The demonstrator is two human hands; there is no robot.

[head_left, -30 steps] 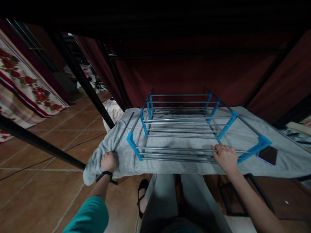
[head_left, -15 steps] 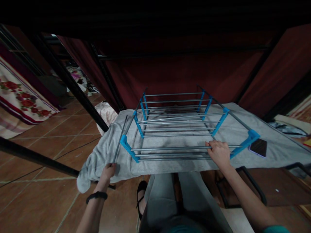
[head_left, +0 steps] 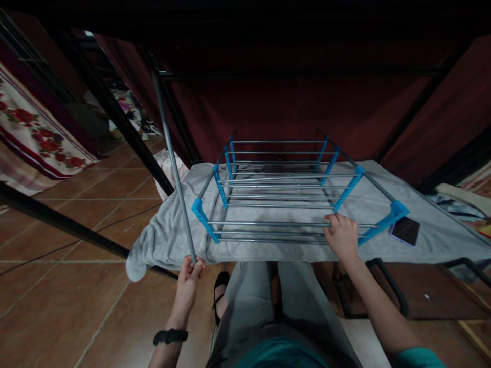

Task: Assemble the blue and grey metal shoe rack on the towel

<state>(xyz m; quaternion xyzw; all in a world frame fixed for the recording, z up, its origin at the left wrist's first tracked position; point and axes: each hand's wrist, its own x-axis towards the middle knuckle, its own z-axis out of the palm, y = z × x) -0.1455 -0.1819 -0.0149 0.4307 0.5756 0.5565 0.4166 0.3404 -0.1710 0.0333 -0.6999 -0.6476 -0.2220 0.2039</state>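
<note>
My left hand (head_left: pixel 191 271) pinches the lower end of a thin grey metal rod (head_left: pixel 174 166), which tilts up and away to the left of the rack. A rack of grey metal tubes with blue plastic connectors (head_left: pixel 377 226) lies on the bed in front of me. At the rack's near right, my right hand (head_left: pixel 341 232) is closed round a near crossbar (head_left: pixel 268 224). Its thumb and fingers rest on that tube close to the right connector.
A grey blanket (head_left: pixel 169 230) covers the surface under the rack. A phone (head_left: pixel 405 231) lies by the right connector. Black metal posts (head_left: pixel 126 130) frame the left side. Dark red curtains (head_left: pixel 291 107) hang behind. A cable (head_left: pixel 111 230) crosses the tiled floor.
My left hand has moved right and raised the rod's far end off the blanket, so it now stands tilted upward. My right hand stays on the crossbar.
</note>
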